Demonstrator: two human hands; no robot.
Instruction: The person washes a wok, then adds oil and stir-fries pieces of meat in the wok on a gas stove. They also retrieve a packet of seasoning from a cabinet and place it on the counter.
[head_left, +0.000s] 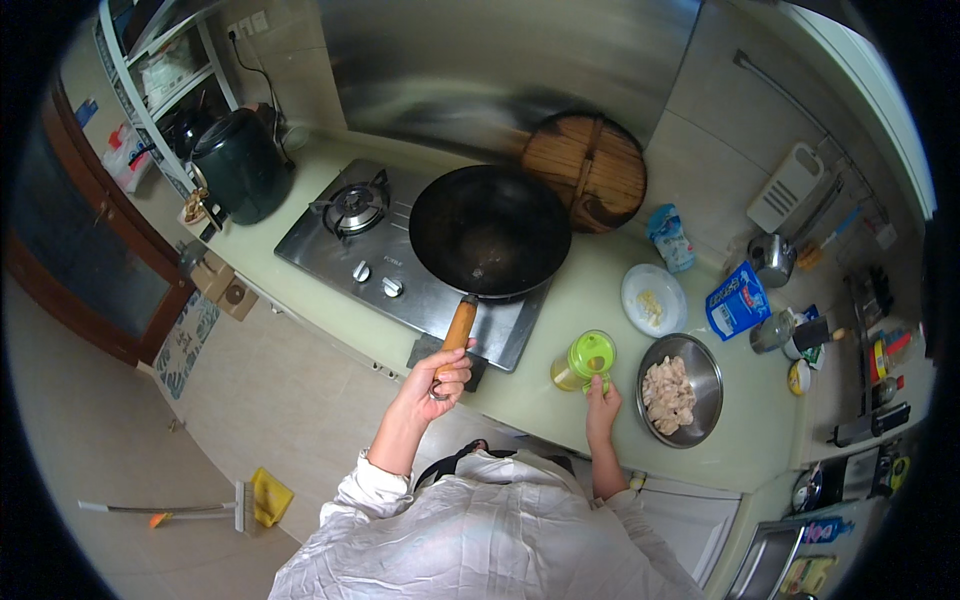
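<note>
My left hand (439, 382) is closed around the wooden handle (459, 328) of a black wok (490, 231), which rests over the right side of a steel gas stove (341, 281). Nothing but a small pale residue shows inside the wok. My right hand (602, 405) grips the handle of an oil pot with a green lid (592, 351) and yellowish liquid inside; it is at the counter, and whether its base touches is not plain. Right of it, raw meat pieces (667, 395) lie in a steel bowl (709, 390). Behind that, a white plate (631, 298) holds chopped garlic-like bits (649, 307).
A round wooden lid (585, 169) leans on the steel backsplash behind the wok. Blue-and-white pouches (671, 236) and a blue bag (737, 301) stand at the right back, near a glass jar (772, 331). A dark green appliance (241, 166) stands left of the stove.
</note>
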